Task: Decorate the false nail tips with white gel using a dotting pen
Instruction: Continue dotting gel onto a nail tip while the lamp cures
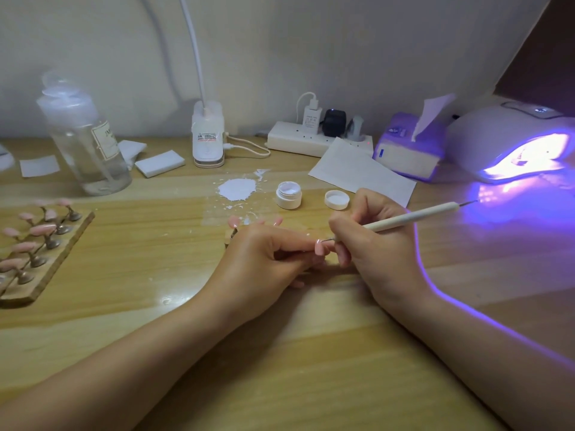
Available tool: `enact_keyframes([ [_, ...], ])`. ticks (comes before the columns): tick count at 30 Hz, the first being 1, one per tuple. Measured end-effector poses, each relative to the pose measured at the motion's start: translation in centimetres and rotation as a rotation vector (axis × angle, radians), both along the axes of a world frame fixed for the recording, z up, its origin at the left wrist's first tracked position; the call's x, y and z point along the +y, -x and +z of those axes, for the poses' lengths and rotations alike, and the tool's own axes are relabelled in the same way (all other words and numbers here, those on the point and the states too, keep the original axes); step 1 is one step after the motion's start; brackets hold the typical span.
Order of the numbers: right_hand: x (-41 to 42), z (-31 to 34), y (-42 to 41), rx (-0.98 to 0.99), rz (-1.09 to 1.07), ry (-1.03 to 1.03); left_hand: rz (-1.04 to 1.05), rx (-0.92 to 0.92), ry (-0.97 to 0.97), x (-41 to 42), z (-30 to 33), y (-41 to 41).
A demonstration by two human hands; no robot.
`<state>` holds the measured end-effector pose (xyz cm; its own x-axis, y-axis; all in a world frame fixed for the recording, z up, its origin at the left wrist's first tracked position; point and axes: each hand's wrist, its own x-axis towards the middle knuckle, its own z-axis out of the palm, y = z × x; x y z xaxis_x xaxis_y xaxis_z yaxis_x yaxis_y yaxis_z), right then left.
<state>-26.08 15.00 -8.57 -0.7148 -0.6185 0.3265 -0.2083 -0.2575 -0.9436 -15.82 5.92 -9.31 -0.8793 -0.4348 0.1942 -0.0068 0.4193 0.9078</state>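
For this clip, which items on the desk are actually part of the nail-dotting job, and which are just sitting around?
In use: dotting pen in the right hand; pink nail tip pinched by the left hand; open gel jar, its lid, white gel patch, rack of pink tips, lit UV lamp.

Lying about: clear bottle, power strip, tissue box, paper sheet.

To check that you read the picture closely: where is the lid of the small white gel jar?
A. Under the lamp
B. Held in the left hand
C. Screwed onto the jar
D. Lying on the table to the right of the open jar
D: the lid lies upturned on the table just right of the open jar, while the left hand holds a pink nail tip.
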Motion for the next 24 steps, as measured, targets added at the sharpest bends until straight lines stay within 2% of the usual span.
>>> enact_keyframes([
  [24,-0.01,0.32,-0.19,-0.026,0.031,-0.015,-0.030,0.022,0.046,-0.13,-0.12,-0.11],
])
